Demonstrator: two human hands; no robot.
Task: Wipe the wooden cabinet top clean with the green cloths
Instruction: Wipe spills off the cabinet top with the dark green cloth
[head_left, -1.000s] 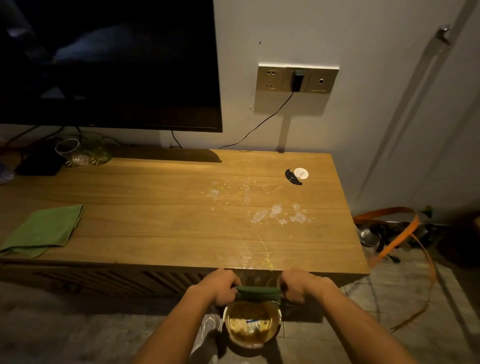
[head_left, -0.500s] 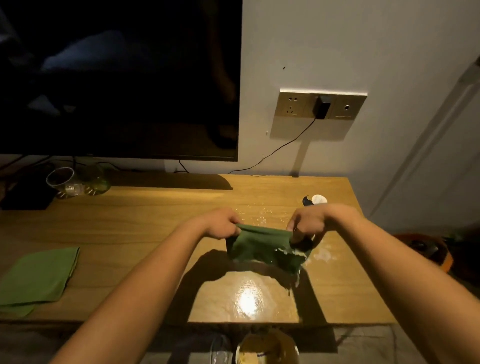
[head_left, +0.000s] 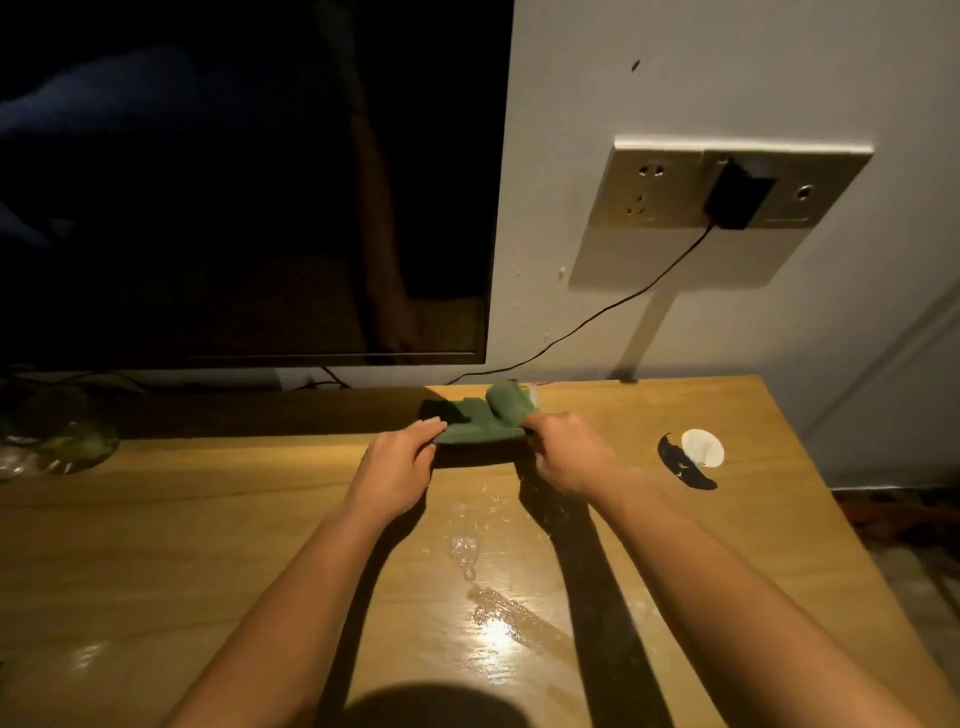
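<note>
Left of the left hand (head_left: 400, 467), well apart, a greenish glass dish (head_left: 78, 441) sits on the light wooden tabletop (head_left: 208, 545). That hand pinches the near-left edge of a crumpled green cloth (head_left: 478, 423); the right hand (head_left: 566, 457) pinches its right end. The cloth lies just beyond both sets of fingers, by the wall. Nearer than the hands, wet smears (head_left: 493, 618) glisten. The step looks like placing the cloth for a stroke; next it should be flattened and drawn back across those smears.
</note>
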